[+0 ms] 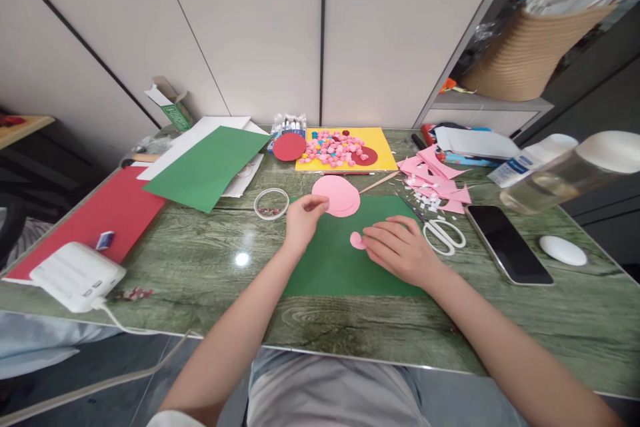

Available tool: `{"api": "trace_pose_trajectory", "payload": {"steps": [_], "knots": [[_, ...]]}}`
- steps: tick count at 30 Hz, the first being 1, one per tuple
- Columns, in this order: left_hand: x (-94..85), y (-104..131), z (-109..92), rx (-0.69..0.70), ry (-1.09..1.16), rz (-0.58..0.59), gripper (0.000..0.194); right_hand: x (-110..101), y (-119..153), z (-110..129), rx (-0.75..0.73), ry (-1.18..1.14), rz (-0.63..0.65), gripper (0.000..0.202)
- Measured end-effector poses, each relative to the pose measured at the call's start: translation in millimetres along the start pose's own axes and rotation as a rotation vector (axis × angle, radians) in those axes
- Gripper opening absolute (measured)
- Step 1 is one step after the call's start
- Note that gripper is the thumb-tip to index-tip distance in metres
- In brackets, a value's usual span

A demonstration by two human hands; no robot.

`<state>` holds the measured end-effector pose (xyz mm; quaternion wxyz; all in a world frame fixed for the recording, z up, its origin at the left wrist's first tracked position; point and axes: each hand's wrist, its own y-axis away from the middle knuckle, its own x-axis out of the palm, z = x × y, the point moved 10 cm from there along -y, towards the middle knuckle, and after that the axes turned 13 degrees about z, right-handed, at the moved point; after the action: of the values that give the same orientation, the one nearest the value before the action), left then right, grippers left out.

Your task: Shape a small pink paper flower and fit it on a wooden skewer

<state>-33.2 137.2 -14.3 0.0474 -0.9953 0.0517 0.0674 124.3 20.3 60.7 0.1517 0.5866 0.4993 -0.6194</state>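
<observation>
My left hand [305, 219] pinches the near left edge of a large pink paper circle [337, 192]. A second curved edge shows along its lower side, as if another pink circle lies with it. My right hand [397, 247] is low over a green paper sheet [325, 274], with the edge of a small pink paper circle [357, 240] at its thumb and fingertips. White-handled scissors [443, 235] lie just right of that hand, blades partly on the green sheet. Pink paper scraps [434, 174] are heaped behind them.
Pink pompoms [334, 148] sit on yellow paper [381, 139] at the back, near a red circle [289, 146]. A tape roll [271, 204] lies left. Phone [509, 244], mouse [563, 250] and bottle [560, 174] stand right; a white charger [77, 275] lies on red paper [90, 220] left.
</observation>
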Motion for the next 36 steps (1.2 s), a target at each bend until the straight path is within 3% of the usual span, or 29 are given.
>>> {"api": "trace_pose_trajectory", "payload": {"steps": [4, 7, 11, 18, 22, 26, 31, 36], "knots": [[-45.7, -14.8, 0.0, 0.036, -0.178, -0.142, 0.018, -4.8, 0.6, -4.8, 0.027, 0.024, -0.021, 0.012], [-54.5, -17.8, -8.7, 0.084, -0.324, -0.142, 0.020, -5.1, 0.0, -6.1, 0.034, 0.037, -0.013, 0.012], [-38.6, -14.3, -21.9, 0.150, -0.461, -0.071, 0.025, -0.5, -1.2, -7.8, 0.045, 0.037, 0.030, 0.011], [-12.5, 2.9, -38.3, 0.128, -0.494, -0.018, 0.007, 5.5, -0.3, -9.4, 0.057, 0.032, 0.079, 0.011], [39.0, 26.8, -46.6, 0.102, -0.308, 0.242, 0.014, 8.9, 0.3, -7.9, 0.052, 0.054, 0.099, 0.008], [71.0, 47.6, -60.8, 0.163, -0.351, 0.348, 0.019, 16.0, 1.5, -6.2, 0.042, 0.055, 0.135, 0.008], [78.9, 50.3, -55.8, 0.168, -0.404, 0.425, 0.027, 21.1, 2.7, -2.4, 0.023, 0.054, 0.157, 0.010], [77.6, 49.3, -51.5, 0.162, -0.408, 0.423, 0.025, 21.0, 2.0, -1.3, 0.025, 0.057, 0.160, 0.009]]}}
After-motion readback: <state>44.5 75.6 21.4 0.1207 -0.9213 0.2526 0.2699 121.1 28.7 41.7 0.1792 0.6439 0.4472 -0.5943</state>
